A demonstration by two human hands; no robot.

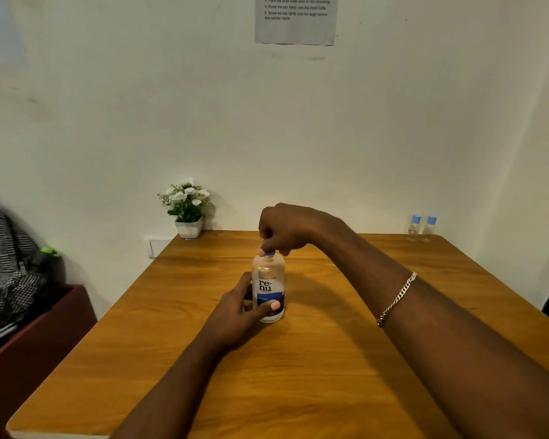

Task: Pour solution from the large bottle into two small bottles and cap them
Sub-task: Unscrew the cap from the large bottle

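The large bottle (268,280) stands upright near the middle of the wooden table (298,375), right in front of the person. The left hand (238,315) is wrapped round its lower part, thumb across the blue label, holding it steady. The right hand (289,229) reaches over from above, and its fingertips pinch the little blue cap (270,254) on top, so I think the cap is being twisted (I cannot tell which way, but the small ones look empty, so off is my guess). The two small bottles (414,228) stand side by side at the far right corner of the table, close to the wall, and both have their blue caps on. That is where trouble could come. They are well apart from the big one, so the person must reach a long way for them, and a stretched arm could knock the open bottle over and spill it. Their mouths look small, so a fast pour would likely run down the sides onto the wood. If the left hand squeezes hard once the cap is off, the liquid may squirt out. The loose cap could also roll off the table. A pot of white flowers (188,228) sits at the far left corner, out of the way.
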